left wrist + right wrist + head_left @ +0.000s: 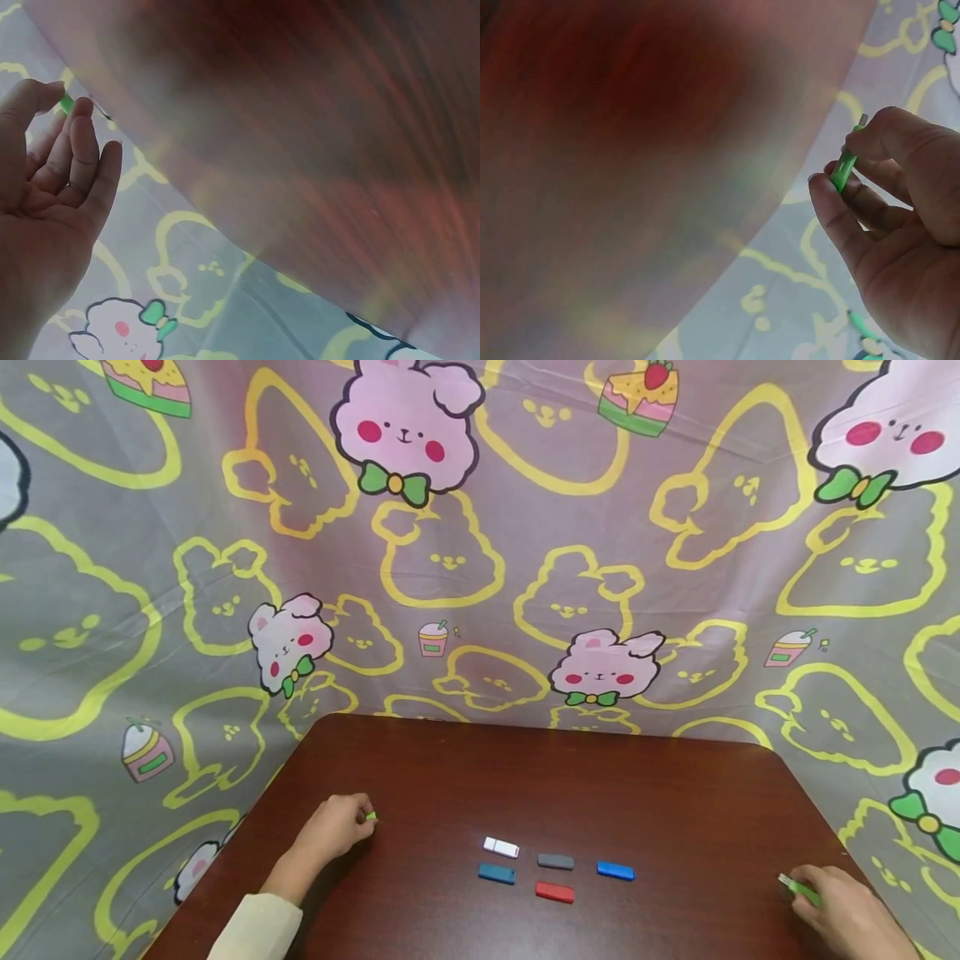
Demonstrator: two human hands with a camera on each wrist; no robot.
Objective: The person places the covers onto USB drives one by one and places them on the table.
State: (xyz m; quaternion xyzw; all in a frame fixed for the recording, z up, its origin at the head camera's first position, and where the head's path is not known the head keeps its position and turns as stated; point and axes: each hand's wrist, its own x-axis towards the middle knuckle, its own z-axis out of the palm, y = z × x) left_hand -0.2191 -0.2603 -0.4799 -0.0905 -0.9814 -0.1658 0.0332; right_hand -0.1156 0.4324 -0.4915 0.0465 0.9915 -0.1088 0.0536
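Observation:
Between thumb and fingers, my right hand [847,906] grips a green USB flash drive [844,171] over the table's right side. Its metal plug [863,120] is bare and points away from the palm. Far to the left, my left hand [341,827] pinches a small green piece [67,103], mostly hidden by the fingertips; it looks like a cap of the same green. Lying on the table between the hands are a white flash drive [501,847], a teal one [497,873], a grey one [556,862], a red one [555,892] and a blue one [616,871].
The dark brown table [450,777] has rounded far corners and a glossy top. Behind it and along both sides hangs a cloth [487,635] printed with cartoon rabbits. A pale sleeve [258,927] covers the left forearm.

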